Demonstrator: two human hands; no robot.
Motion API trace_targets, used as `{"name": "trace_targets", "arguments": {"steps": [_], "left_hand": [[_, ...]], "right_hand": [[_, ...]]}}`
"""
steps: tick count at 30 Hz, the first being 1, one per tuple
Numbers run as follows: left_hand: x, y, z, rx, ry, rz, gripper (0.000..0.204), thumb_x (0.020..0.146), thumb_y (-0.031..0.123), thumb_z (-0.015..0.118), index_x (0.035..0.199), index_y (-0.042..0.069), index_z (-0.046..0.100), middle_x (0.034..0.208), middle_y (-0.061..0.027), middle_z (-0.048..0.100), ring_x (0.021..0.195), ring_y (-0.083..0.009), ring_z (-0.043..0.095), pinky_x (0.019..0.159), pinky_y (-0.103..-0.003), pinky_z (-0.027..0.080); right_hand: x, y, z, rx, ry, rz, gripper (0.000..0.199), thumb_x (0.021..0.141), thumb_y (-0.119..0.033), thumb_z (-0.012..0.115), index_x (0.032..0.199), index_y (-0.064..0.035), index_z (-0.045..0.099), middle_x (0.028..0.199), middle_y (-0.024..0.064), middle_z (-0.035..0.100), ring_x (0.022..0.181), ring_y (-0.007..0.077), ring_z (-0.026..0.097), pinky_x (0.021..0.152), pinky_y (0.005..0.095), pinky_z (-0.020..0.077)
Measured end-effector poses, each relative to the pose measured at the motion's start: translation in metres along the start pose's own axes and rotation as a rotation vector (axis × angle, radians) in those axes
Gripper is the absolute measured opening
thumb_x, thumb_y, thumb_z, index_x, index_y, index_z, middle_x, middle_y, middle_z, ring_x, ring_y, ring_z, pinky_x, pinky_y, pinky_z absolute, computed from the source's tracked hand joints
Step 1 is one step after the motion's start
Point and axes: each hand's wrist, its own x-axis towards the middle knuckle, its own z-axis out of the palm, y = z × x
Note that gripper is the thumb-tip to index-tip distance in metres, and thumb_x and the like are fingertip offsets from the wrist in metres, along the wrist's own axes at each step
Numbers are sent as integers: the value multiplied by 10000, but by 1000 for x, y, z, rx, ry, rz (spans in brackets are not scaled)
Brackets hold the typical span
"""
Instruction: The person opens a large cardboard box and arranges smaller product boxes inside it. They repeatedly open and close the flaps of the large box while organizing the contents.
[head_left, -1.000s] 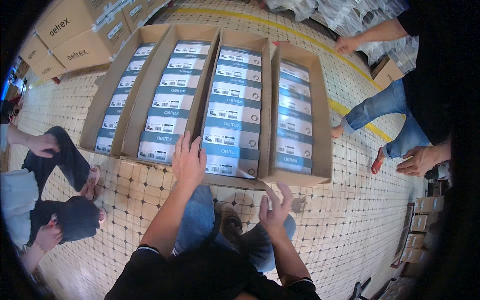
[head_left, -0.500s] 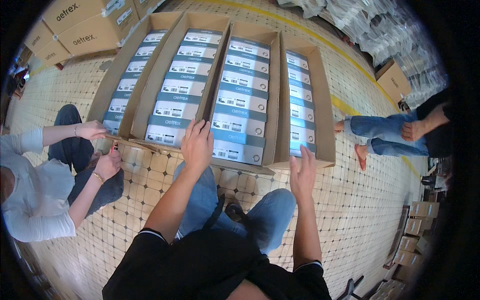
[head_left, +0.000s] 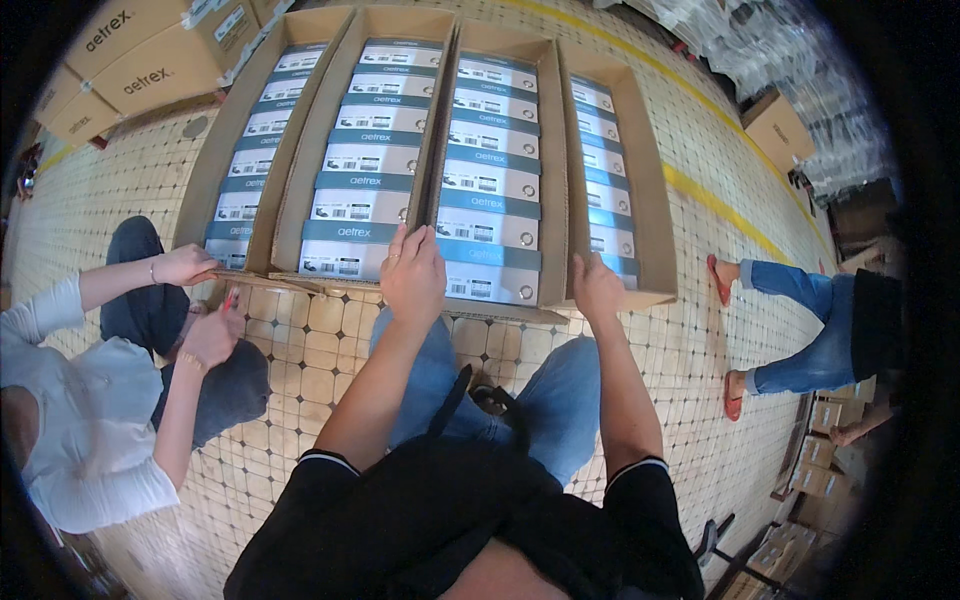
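Four long open cardboard cartons stand side by side before me, each holding a row of white shoe boxes with blue-grey lid bands. At the near end, where the second carton (head_left: pixel 275 225) meets the third carton (head_left: pixel 552 215), my left hand (head_left: pixel 413 280) grips the cardboard edge with its fingers bent over it. My right hand (head_left: pixel 598 288) is closed on the near left edge of the fourth carton (head_left: pixel 655 240), next to the third carton's corner. Its fingertips are partly hidden. The shoe boxes (head_left: pixel 487 255) lie between my hands.
At left, a crouching co-worker (head_left: pixel 90 400) holds the first carton's near flap and a small red tool (head_left: pixel 232 298). Another person (head_left: pixel 810 320) walks at right. Large cartons (head_left: pixel 150 75) are stacked far left; plastic-wrapped stacks (head_left: pixel 780 70) line the far right. A yellow line (head_left: pixel 720 210) crosses the tiled floor.
Both hands have closed on the carton edges; the right was open before. The cartons sit slightly higher in view. The person at right has stepped nearer and turned.
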Motion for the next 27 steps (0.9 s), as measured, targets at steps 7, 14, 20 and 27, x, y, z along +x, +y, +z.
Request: {"name": "trace_targets", "arguments": {"steps": [7, 14, 20, 27], "left_hand": [[3, 2, 1, 29, -27, 18, 303, 836, 106, 648, 1132, 82, 707, 1196, -37, 674, 1234, -304, 569, 941, -421, 493], [1, 1, 0, 19, -62, 6, 306, 873, 113, 639, 1167, 48, 694, 1223, -97, 669, 1259, -348, 547, 1047, -418, 443], [-3, 21, -14, 31, -109, -47, 302, 930, 146, 618, 1199, 17, 665, 1219, -182, 655, 1266, -387, 530, 1043, -435, 433], [-85, 171, 0, -191, -139, 18, 304, 907, 198, 663, 1169, 45, 676, 1054, -168, 668, 995, -357, 623, 899, -444, 488]], "right_hand": [[-28, -24, -11, 21, -125, 96, 362, 995, -415, 471, 1006, -88, 624, 828, 204, 709, 766, 425, 690, 692, 547, 537], [-45, 4, -51, 616, 359, -135, 255, 991, -230, 526, 992, -19, 668, 919, 201, 684, 892, 378, 661, 831, 448, 517], [-24, 102, -76, 591, 550, -86, 233, 966, -236, 594, 1080, -56, 689, 1134, 202, 628, 1077, 355, 585, 932, 423, 461], [-31, 198, -53, 81, -139, -149, 477, 986, -455, 515, 935, -25, 715, 979, 232, 663, 953, 363, 652, 785, 451, 528]]}}
